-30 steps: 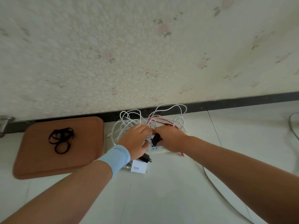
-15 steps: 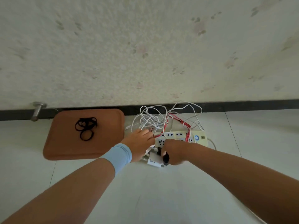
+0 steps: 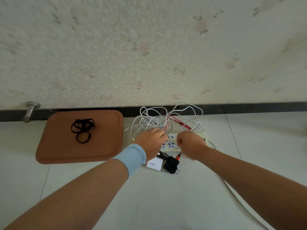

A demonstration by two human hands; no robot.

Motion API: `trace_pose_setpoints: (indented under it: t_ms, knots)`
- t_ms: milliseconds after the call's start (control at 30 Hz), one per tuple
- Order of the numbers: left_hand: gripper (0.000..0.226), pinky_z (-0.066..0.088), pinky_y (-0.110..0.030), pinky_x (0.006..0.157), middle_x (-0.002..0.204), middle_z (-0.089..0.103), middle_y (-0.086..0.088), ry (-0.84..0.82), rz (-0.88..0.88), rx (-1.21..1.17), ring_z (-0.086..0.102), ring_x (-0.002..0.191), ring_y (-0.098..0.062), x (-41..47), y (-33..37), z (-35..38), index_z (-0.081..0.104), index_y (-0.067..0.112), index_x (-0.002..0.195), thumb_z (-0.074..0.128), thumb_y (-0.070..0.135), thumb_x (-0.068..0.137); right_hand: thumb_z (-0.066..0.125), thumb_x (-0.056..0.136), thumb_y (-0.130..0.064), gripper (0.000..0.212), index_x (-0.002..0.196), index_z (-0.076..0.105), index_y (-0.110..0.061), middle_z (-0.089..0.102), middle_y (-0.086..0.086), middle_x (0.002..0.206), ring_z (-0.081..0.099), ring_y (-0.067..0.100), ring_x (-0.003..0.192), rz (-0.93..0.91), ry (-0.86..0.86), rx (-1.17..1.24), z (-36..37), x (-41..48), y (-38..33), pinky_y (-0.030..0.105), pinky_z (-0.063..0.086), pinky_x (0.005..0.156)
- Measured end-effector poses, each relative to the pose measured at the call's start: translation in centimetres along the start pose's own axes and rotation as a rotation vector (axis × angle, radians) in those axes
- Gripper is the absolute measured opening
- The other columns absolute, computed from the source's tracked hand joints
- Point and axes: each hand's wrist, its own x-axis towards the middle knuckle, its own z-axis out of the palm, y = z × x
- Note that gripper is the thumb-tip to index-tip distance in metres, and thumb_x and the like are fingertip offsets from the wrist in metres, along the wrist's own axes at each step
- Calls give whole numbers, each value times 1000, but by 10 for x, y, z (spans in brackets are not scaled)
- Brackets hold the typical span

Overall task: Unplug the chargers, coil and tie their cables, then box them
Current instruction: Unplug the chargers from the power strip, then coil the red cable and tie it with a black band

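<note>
A cream power strip (image 3: pixel 171 144) lies on the floor by the wall, mostly covered by both hands. My left hand (image 3: pixel 152 141) presses down on its left end. My right hand (image 3: pixel 191 144) is curled over the strip's right half, its fingers closed round a white charger there that is mostly hidden. Just in front of the strip, a black charger (image 3: pixel 172 166) with a red cable plug lies loose on the floor. Beside it are a white 90W charger (image 3: pixel 154 164) and another black charger (image 3: pixel 163 155). White and red cables (image 3: pixel 166 120) lie tangled behind the strip.
A brown tray (image 3: pixel 99 146) sits to the left on the floor and holds several black ties (image 3: pixel 82 129). A metal door stop (image 3: pixel 30 112) juts from the black skirting. The strip's own grey cord (image 3: pixel 232 191) runs off to the lower right across pale tiles.
My right hand pulled the black charger off the strip, laid it on the floor beside the 90W charger and went back to the strip. The left hand stayed on the strip's left end.
</note>
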Motion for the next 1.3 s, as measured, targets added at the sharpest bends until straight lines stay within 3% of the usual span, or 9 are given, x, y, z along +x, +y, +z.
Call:
trace_pose_setpoints:
  t_ms: [100, 200, 333, 500, 633, 900, 1000, 1100, 1300]
  knots:
    - [39, 52, -39, 85, 105, 61, -6, 145, 180, 72, 54, 97, -25, 22, 8, 5, 65, 12, 104, 59, -6, 70, 58, 85, -1, 42, 117, 64, -28, 52, -3, 123, 53, 23, 115, -161, -34, -138, 7, -6, 24, 33, 48, 93]
    - [41, 32, -43, 113, 128, 56, -6, -83, 92, 175, 47, 122, -28, 34, 22, 14, 61, 14, 123, 58, 8, 82, 60, 93, -10, 47, 137, 55, -25, 51, 2, 137, 47, 26, 126, -305, 0, -438, 17, -10, 33, 38, 40, 107]
    - [40, 32, -40, 111, 136, 51, -7, -276, -42, 131, 41, 127, -28, 35, 27, 16, 54, 14, 134, 50, 19, 94, 60, 97, -18, 27, 123, 64, -21, 64, 3, 120, 53, 26, 115, -338, 94, -619, 25, -8, 31, 39, 37, 102]
    - [35, 46, -35, 94, 123, 59, -1, -193, -263, -471, 55, 115, -22, 35, 40, 2, 53, 21, 126, 55, 36, 94, 77, 81, -23, 11, 84, 69, -29, 65, -8, 84, 59, 20, 89, -343, 365, -306, 23, -1, 28, 35, 42, 83]
    - [40, 50, -30, 81, 101, 64, 5, -131, -508, -798, 62, 91, -16, 36, 34, -8, 49, 26, 134, 52, 21, 95, 68, 87, -15, 4, 87, 67, -18, 68, 1, 78, 63, 27, 77, -390, 518, 39, 13, 2, 28, 40, 48, 79]
    - [16, 49, -27, 78, 86, 70, 3, -71, -509, -868, 64, 84, -17, 32, 11, -40, 69, 22, 88, 65, 38, 89, 62, 95, -30, 15, 104, 67, -18, 71, 2, 91, 64, 23, 83, -186, 420, 417, -20, 2, -1, 37, 52, 75]
    - [20, 49, -23, 66, 85, 70, -9, -20, -558, -901, 63, 77, -19, 23, -3, -48, 70, 10, 83, 62, 27, 90, 61, 95, -44, 22, 100, 70, -24, 71, -6, 88, 64, 16, 80, -117, 363, 312, -28, 8, -2, 30, 52, 72]
    - [32, 47, -35, 67, 60, 59, -14, 79, -645, -1232, 57, 60, -25, 15, -21, -59, 52, 5, 50, 52, 9, 82, 45, 100, -37, 29, 98, 72, -26, 70, -1, 91, 68, 22, 86, -21, 193, 83, -37, 14, 1, 35, 56, 80]
    - [55, 44, -37, 66, 46, 42, -3, 184, -600, -1578, 47, 45, -21, 1, -43, -104, 43, 17, 47, 53, 34, 99, 40, 105, -44, 35, 93, 70, -32, 66, -3, 89, 59, 22, 97, -44, 192, -86, -62, 13, -18, 36, 46, 88]
